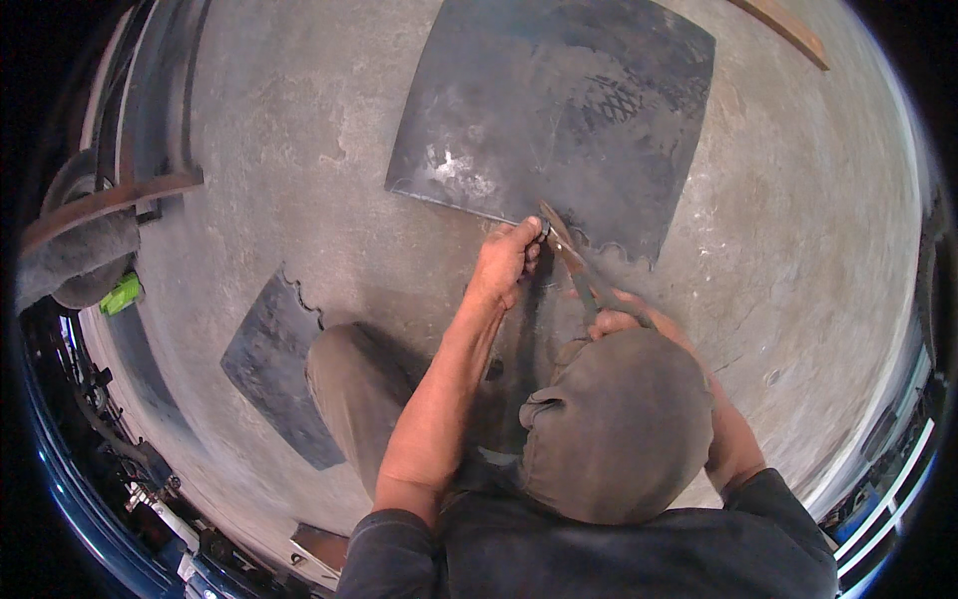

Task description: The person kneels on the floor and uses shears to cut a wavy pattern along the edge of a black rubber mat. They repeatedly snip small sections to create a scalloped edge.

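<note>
A large dark grey sheet (554, 110), like a rubber mat, lies on the concrete floor in front of me. Its near edge has a wavy, jigsaw-like outline at the right. My left hand (509, 262) pinches that near edge between thumb and fingers. Right beside it, a pair of shears (571, 258) with rusty blades reaches over the edge, tips on the sheet. My right hand (614, 321) is closed round the shears' handles, partly hidden behind my knee. Whether the blades are fully closed cannot be made out.
A smaller dark piece (279, 369) with a similar wavy edge lies left of my bent left knee (354, 374). My right knee (629, 424) rises under my right arm. A wooden strip (786, 32) lies far right. Metal frame parts (120, 205) and a green object (121, 294) are at the left.
</note>
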Demonstrator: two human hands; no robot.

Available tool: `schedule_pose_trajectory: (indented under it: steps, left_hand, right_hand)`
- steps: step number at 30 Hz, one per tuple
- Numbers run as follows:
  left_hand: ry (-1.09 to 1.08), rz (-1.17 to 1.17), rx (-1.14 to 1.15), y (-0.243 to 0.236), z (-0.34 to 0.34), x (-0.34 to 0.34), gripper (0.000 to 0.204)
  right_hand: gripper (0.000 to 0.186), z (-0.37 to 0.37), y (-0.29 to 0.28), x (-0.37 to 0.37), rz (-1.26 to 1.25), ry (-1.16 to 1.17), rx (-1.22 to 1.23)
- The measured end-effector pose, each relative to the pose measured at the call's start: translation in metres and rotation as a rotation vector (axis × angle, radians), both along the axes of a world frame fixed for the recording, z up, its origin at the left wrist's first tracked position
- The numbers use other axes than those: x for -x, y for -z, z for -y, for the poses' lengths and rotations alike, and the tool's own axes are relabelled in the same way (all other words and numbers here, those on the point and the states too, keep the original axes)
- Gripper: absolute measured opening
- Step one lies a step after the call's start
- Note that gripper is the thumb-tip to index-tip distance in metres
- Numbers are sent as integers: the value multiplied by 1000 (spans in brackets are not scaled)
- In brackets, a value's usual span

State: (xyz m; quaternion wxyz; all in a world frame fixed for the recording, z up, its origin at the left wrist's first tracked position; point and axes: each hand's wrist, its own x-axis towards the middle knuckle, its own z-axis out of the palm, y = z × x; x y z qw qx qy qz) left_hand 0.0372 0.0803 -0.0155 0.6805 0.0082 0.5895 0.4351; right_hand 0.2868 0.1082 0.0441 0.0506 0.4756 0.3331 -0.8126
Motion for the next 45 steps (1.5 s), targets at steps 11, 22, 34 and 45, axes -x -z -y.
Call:
schedule_pose_trajectory:
  steps: [11,22,34,45]
  left_hand:
    - [23,52,15,5,9,4,27]
    - [94,-161,117,-20,67,81,23]
    - [-333,-188,87,3,73,47,27]
    - [-315,-185,52,-6,69,48,24]
  right_hand:
    - [80,-88,11,-11,-111,-442,26]
    - [62,24,25,64,-146,-339,-35]
    - [65,52,23,80,-73,-190,16]
    - [45,42,34,62,-172,-225,-20]
